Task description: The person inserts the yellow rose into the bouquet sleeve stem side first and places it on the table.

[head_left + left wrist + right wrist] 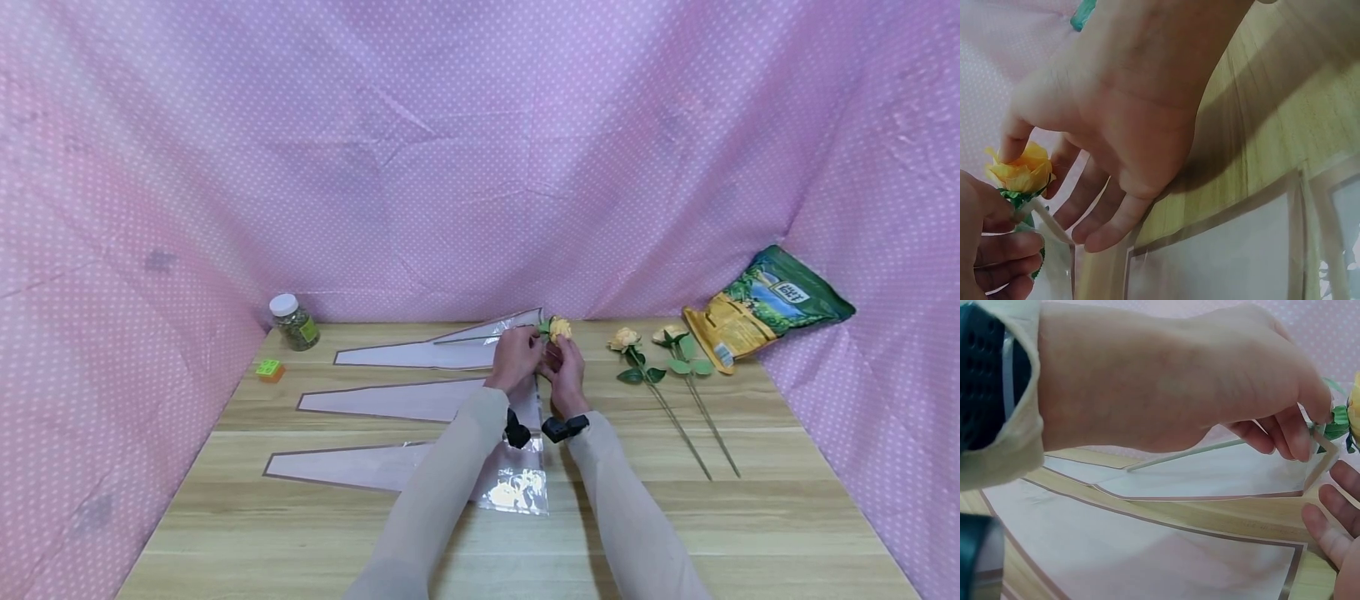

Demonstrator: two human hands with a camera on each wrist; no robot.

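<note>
At the back of the table, a yellow artificial rose (pixel 559 329) lies with its stem along the rearmost clear flower sleeve (pixel 405 355), bloom out past the wide end. My left hand (pixel 517 357) pinches the sleeve's raised mouth edge beside the green leaves; its fingertips partly cover the stem. With thumb and forefinger, my right hand (pixel 1116 119) holds the bloom (pixel 1022 172), other fingers spread beside the sleeve edge. In the right wrist view the stem (pixel 1191 452) slants along the sleeve. Two more sleeves, a middle one (pixel 390 400) and a front one (pixel 345 467), lie flat nearer me.
On the right lie two more yellow roses, one (pixel 624 339) beside the other (pixel 670 335), stems toward me. A green and yellow bag (pixel 772 304) leans at the back right corner. A white-lidded jar (pixel 296 323) and a small coloured cube (pixel 270 371) stand at left.
</note>
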